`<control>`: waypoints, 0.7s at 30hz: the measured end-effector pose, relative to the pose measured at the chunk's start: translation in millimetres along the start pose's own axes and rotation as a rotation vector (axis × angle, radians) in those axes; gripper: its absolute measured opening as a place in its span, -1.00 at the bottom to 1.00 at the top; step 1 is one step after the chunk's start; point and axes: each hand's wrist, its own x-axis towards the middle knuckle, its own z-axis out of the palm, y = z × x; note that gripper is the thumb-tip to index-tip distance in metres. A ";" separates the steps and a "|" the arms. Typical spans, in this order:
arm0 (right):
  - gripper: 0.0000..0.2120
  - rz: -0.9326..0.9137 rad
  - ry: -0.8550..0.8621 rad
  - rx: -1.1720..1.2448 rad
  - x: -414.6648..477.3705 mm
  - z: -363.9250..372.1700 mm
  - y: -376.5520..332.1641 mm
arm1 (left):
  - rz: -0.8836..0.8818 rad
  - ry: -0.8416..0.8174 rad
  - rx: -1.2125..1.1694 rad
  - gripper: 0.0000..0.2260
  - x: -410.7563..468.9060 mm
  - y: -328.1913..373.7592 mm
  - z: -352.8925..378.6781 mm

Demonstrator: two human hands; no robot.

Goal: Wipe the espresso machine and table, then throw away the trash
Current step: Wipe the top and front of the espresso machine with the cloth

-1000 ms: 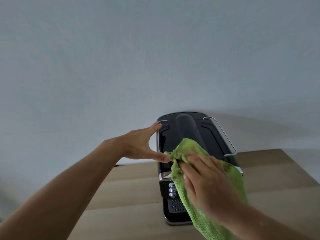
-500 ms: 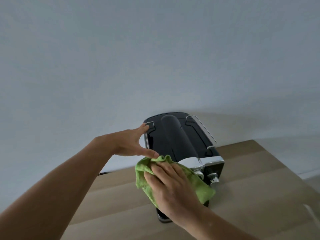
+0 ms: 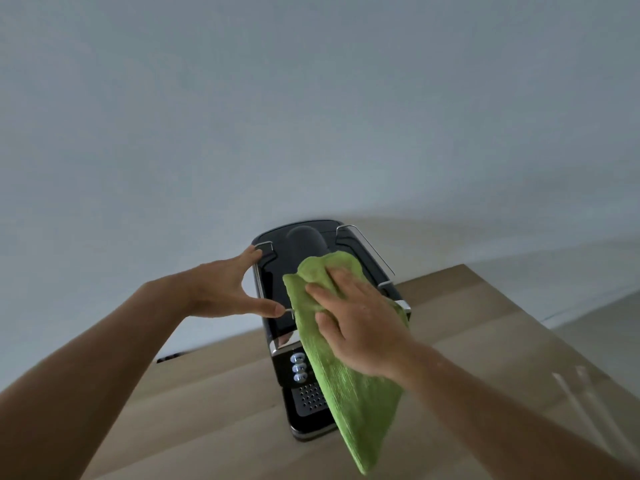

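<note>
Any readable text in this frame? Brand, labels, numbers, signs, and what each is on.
None readable.
Espresso machine: no brand or label shows on its top or front.
Buttons: too small to show any marking.
Cloth, table, wall: no text.

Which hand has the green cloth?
The right hand: it presses the green cloth on top of the espresso machine. The left hand only touches its side rail.
</note>
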 end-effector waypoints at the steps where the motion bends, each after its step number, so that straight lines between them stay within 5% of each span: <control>1: -0.57 -0.021 0.111 0.007 -10.9 3.7 2.4 | -0.004 -0.001 -0.003 0.22 -0.4 0.4 0.1; 5: -0.66 -0.061 0.448 0.117 -47.4 24.7 30.8 | -0.007 -0.009 0.000 0.23 0.1 1.7 0.6; 10: -0.85 0.063 0.606 0.300 -44.0 21.7 49.6 | -0.004 -0.016 0.000 0.21 -0.5 5.4 -2.2; 15: -0.69 0.320 0.712 0.541 -38.1 32.1 30.1 | 0.004 -0.021 -0.018 0.21 -1.3 2.4 -0.8; 18: -0.60 0.435 0.664 0.686 -40.9 36.0 27.7 | -0.004 -0.025 -0.024 0.21 -0.8 2.9 -1.2; 21: -0.67 0.417 0.405 0.906 -34.7 24.4 43.7 | 0.000 -0.023 -0.027 0.21 0.3 1.0 -0.6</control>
